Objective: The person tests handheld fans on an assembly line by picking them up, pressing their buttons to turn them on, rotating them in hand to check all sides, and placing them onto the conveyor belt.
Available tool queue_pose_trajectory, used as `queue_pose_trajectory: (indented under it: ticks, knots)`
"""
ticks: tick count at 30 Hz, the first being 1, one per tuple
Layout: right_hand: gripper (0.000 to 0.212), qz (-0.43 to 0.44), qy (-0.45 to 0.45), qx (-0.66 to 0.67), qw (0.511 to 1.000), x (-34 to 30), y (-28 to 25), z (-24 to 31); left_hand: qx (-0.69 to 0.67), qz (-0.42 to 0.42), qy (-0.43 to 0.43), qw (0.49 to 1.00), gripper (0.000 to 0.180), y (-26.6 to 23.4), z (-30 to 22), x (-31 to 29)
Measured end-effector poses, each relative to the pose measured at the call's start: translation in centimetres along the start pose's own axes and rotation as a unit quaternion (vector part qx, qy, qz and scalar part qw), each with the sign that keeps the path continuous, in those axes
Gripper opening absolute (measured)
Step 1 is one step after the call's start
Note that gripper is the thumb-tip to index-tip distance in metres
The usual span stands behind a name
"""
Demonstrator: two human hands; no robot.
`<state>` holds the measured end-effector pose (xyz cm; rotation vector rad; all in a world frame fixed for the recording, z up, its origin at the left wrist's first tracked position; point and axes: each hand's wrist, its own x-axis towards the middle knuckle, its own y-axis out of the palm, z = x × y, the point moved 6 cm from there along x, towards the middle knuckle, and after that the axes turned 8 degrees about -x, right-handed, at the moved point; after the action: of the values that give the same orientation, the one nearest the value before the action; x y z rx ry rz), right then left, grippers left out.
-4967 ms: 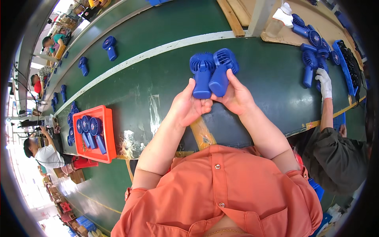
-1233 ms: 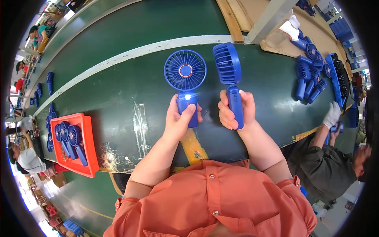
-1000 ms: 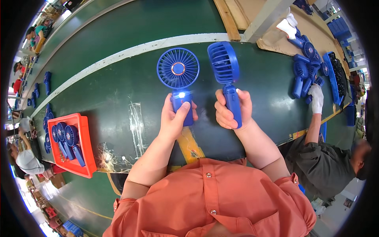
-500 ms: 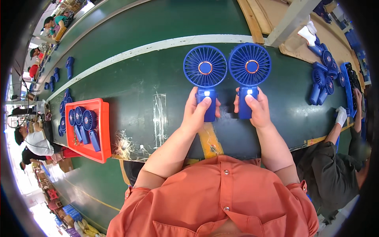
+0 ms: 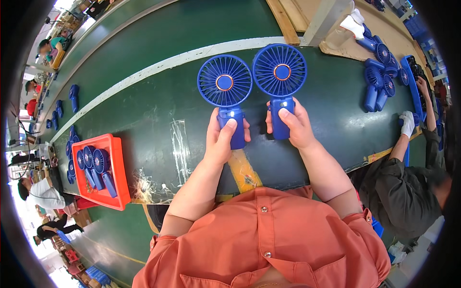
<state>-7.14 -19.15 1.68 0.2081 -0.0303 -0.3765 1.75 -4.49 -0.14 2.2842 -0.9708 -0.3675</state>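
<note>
Two blue handheld fans stand side by side in front of me, heads up, their round grilles almost touching. My left hand (image 5: pixel 224 137) is closed round the handle of the left fan (image 5: pixel 224 82), the thumb lying on its front below a small lit display. In the same way my right hand (image 5: pixel 294 124) grips the handle of the right fan (image 5: pixel 281 72), its thumb just under a lit display. Both fans are held above the green table (image 5: pixel 158 105). Whether the blades turn I cannot make out behind the grilles.
To the left, a red-orange tray (image 5: pixel 120 168) holds several blue fans, with more fans (image 5: pixel 71 139) beyond it. A pile of fans (image 5: pixel 379 86) lies at the right, near a spray bottle (image 5: pixel 353 24) and a blue crate (image 5: pixel 414 96). A co-worker's gloved hand (image 5: pixel 407 124) is there.
Both hands and their fans sit further left in the picture, the right fan slightly higher. The whole view has shifted and turned a little. Both grips stay the same.
</note>
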Motion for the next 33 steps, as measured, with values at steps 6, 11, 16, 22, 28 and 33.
queue_pose_trajectory:
  ticks: [6, 11, 16, 22, 28, 33]
  knots:
    - [0.026, 0.001, -0.001, 0.005, 1.0, -0.1, 0.1, 0.1, -0.003, -0.006, -0.002, 1.0, 0.028, 0.1, -0.3, 0.1]
    - [0.026, -0.011, -0.012, -0.012, 1.0, -0.1, 0.3, -0.2, 0.015, -0.008, 0.001, 1.0, 0.028, -0.2, -0.1, 0.0]
    - [0.027, -0.022, -0.009, -0.007, 1.0, -0.1, 0.2, -0.2, 0.025, -0.021, -0.006, 0.999, 0.032, -0.3, 0.0, 0.0]
    - [0.029, 0.002, -0.016, 0.015, 1.0, -0.2, 0.3, -0.4, 0.01, -0.023, -0.025, 0.999, 0.029, -0.3, 0.1, 0.0]
    - [0.031, -0.016, -0.007, 0.015, 1.0, -0.2, 0.0, -0.8, 0.023, -0.013, -0.02, 0.999, 0.03, -0.3, 0.3, 0.2]
    - [0.051, -0.006, -0.002, 0.091, 0.996, 0.6, 0.3, -0.4, -0.008, -0.005, -0.03, 0.999, 0.026, -0.3, 0.0, 0.3]
